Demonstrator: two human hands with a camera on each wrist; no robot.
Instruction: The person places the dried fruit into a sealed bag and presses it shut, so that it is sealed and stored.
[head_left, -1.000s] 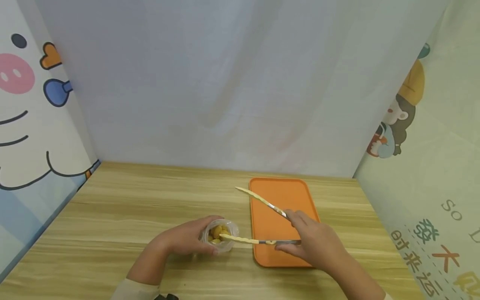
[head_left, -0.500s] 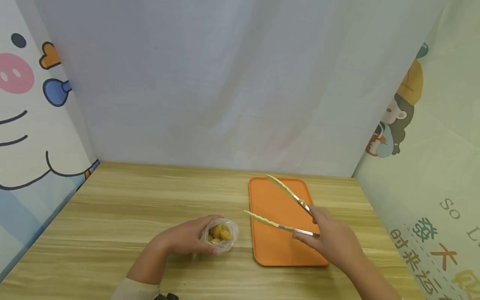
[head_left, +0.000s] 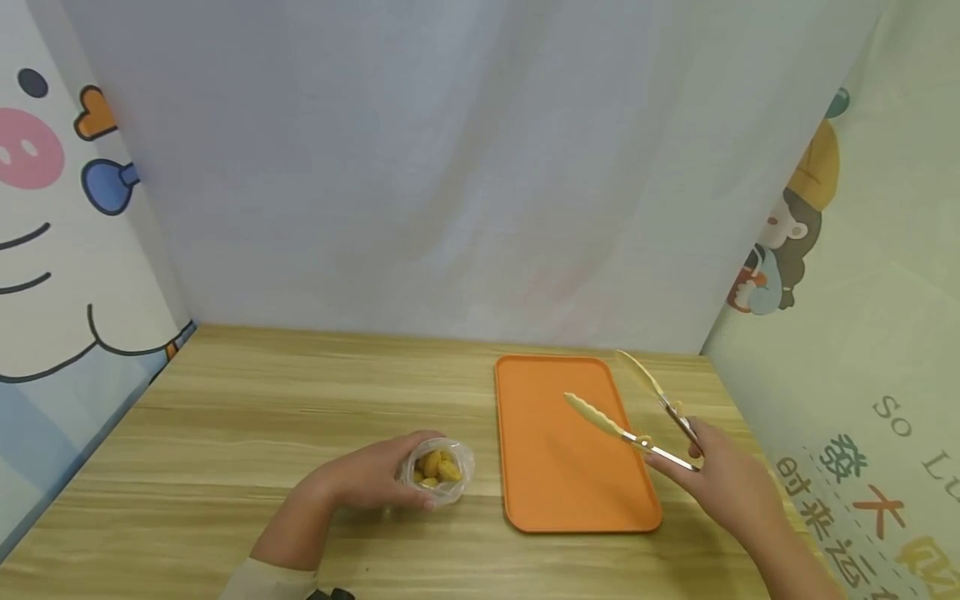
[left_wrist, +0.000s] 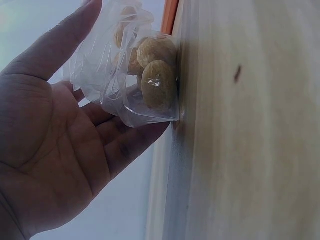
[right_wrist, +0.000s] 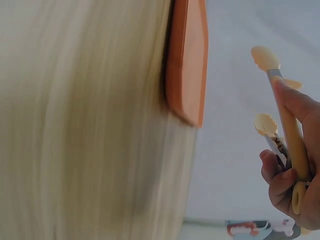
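**Tongs held over the tray's right edge, bag steadied on the tabletop**

The right hand [head_left: 723,483] grips the handle end of a pair of tongs [head_left: 637,408], fingers curled round both arms near the hinge. The 2 pale scalloped tips stand apart and hold nothing; one hangs over the orange tray [head_left: 555,492], the other over its right rim. In the right wrist view the hinge end is hidden behind the fingers [right_wrist: 280,172] and the tray shows only edge-on.

The left hand [head_left: 360,479] cups a small clear plastic bag [head_left: 438,471] that stands on the tabletop [head_left: 300,400], just left of the tray. Thumb and fingers wrap its sides. Inside are yellowish round pieces [left_wrist: 157,82]; the crinkled plastic blurs them, so their number and kind cannot be told. The left forearm is cut off at the lower frame edge.
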